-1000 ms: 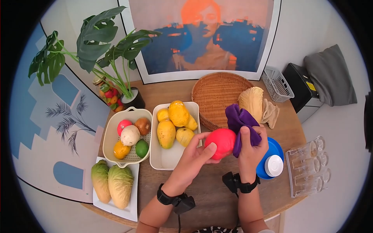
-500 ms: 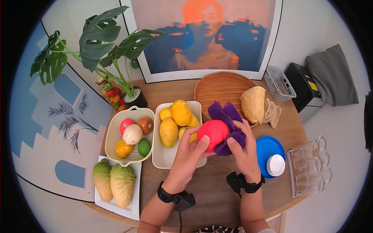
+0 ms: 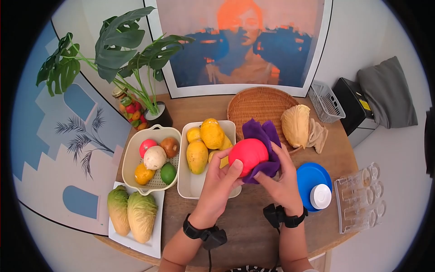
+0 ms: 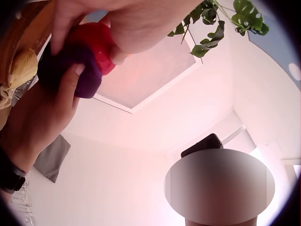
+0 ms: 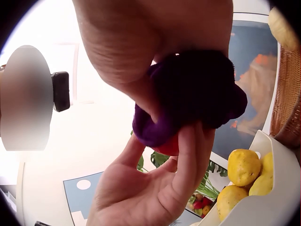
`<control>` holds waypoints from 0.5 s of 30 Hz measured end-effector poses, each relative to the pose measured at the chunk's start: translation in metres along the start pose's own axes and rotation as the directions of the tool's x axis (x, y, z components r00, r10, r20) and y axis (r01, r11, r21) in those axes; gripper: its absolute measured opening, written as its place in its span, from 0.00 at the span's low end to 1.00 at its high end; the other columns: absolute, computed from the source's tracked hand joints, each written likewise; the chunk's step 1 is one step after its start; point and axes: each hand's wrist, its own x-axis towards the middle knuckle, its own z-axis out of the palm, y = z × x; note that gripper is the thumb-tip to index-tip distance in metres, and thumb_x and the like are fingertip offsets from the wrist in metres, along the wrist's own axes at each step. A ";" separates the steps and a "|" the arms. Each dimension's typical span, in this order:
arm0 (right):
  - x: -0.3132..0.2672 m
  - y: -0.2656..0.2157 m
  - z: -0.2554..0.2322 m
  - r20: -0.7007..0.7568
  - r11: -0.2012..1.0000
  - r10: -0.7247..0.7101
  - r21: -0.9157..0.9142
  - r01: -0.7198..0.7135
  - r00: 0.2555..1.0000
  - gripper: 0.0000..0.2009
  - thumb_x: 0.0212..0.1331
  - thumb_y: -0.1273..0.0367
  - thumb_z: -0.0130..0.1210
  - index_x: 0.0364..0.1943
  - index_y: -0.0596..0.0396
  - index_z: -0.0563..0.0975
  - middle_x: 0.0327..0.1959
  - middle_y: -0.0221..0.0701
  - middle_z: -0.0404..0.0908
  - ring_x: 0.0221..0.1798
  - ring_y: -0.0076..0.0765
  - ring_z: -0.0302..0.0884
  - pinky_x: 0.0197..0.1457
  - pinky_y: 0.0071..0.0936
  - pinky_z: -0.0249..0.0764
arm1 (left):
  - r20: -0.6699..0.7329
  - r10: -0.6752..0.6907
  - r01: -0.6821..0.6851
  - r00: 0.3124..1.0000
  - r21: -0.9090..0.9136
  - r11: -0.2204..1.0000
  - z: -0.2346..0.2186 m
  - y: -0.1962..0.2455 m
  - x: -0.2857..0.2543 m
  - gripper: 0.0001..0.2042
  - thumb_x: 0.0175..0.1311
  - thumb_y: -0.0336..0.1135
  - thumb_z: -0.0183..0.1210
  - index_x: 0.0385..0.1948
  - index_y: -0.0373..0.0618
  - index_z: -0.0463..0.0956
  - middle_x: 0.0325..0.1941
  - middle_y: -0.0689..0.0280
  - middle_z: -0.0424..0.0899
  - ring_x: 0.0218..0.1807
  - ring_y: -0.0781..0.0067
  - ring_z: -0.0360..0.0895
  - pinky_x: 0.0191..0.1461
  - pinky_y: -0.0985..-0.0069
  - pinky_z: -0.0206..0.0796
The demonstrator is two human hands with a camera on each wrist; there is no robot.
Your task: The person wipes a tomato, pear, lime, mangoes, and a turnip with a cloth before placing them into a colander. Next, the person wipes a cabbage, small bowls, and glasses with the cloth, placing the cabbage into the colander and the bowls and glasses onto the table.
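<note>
In the head view, a smooth, round red fruit is held above the table by my left hand, thumb on its near side and fingers round its left. My right hand pinches a purple cloth against the fruit's right side, with cloth folds standing up behind it. From the right wrist, the bunched cloth covers most of the fruit, and only a red sliver shows above the left palm. The left wrist view has the right thumb pressing on the cloth.
Left of the hands stand a white bin of yellow mangoes, a cream colander of mixed produce and a white plate with cabbages. A wicker tray lies behind. To the right are a blue plate, white lid and glass rack.
My right hand has brought the purple cloth leftward onto the fruit's right side, its thumb now lower on the cloth. Fruit and left hand have shifted slightly left and up.
</note>
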 end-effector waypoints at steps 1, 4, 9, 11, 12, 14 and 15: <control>0.000 0.002 0.000 -0.043 0.995 0.024 0.098 -0.020 0.999 0.32 0.49 0.77 0.64 0.62 0.63 0.68 0.61 0.43 0.68 0.63 0.41 0.68 0.66 0.32 0.64 | 0.001 0.001 -0.001 1.000 0.000 1.000 0.000 0.000 0.000 0.21 0.74 0.42 0.51 0.61 0.44 0.60 0.59 0.57 0.74 0.57 0.66 0.77 0.58 0.66 0.74; 0.002 0.007 -0.004 -0.092 0.978 0.029 0.210 -0.009 0.995 0.26 0.52 0.78 0.62 0.58 0.64 0.72 0.58 0.40 0.72 0.59 0.37 0.72 0.63 0.29 0.67 | 0.094 -0.014 0.022 0.996 -0.085 0.996 0.001 0.002 0.001 0.20 0.75 0.42 0.48 0.62 0.43 0.59 0.60 0.56 0.73 0.57 0.63 0.78 0.59 0.63 0.74; 0.000 0.015 -0.001 -0.099 0.950 0.051 0.313 -0.018 0.994 0.21 0.57 0.78 0.57 0.57 0.63 0.73 0.57 0.37 0.73 0.59 0.32 0.72 0.61 0.27 0.68 | 0.147 -0.029 0.050 0.989 -0.141 0.989 -0.002 0.000 0.002 0.20 0.75 0.40 0.47 0.62 0.43 0.58 0.63 0.54 0.70 0.61 0.60 0.75 0.62 0.58 0.72; -0.002 0.018 0.002 -0.113 0.914 0.189 0.383 -0.133 0.975 0.18 0.64 0.75 0.53 0.58 0.63 0.73 0.56 0.35 0.75 0.57 0.29 0.73 0.60 0.25 0.69 | 0.166 -0.012 0.031 0.986 -0.111 0.993 -0.002 0.001 0.001 0.21 0.73 0.37 0.50 0.63 0.43 0.58 0.64 0.54 0.69 0.62 0.60 0.73 0.63 0.59 0.71; -0.001 0.018 0.001 -0.115 0.914 0.189 0.384 -0.132 0.975 0.18 0.64 0.75 0.53 0.58 0.63 0.73 0.56 0.35 0.75 0.57 0.29 0.73 0.60 0.25 0.69 | 0.184 0.003 0.012 0.983 -0.083 0.996 -0.002 0.002 0.001 0.23 0.72 0.34 0.53 0.64 0.43 0.57 0.65 0.54 0.68 0.63 0.60 0.72 0.65 0.59 0.69; -0.002 0.017 0.000 -0.101 0.874 0.245 0.454 -0.174 0.964 0.17 0.69 0.71 0.48 0.59 0.62 0.72 0.53 0.32 0.78 0.55 0.26 0.74 0.58 0.25 0.70 | 0.193 0.035 -0.032 0.981 -0.018 0.999 -0.004 0.002 0.001 0.27 0.68 0.30 0.57 0.66 0.43 0.56 0.65 0.55 0.68 0.63 0.62 0.72 0.64 0.62 0.69; -0.002 0.017 0.000 -0.102 0.872 0.251 0.455 -0.180 0.963 0.17 0.69 0.71 0.48 0.59 0.62 0.72 0.53 0.32 0.78 0.55 0.26 0.74 0.58 0.25 0.70 | 0.202 0.066 -0.076 0.977 0.045 0.996 -0.005 0.002 0.000 0.31 0.65 0.27 0.61 0.68 0.42 0.56 0.65 0.56 0.67 0.63 0.63 0.71 0.64 0.65 0.69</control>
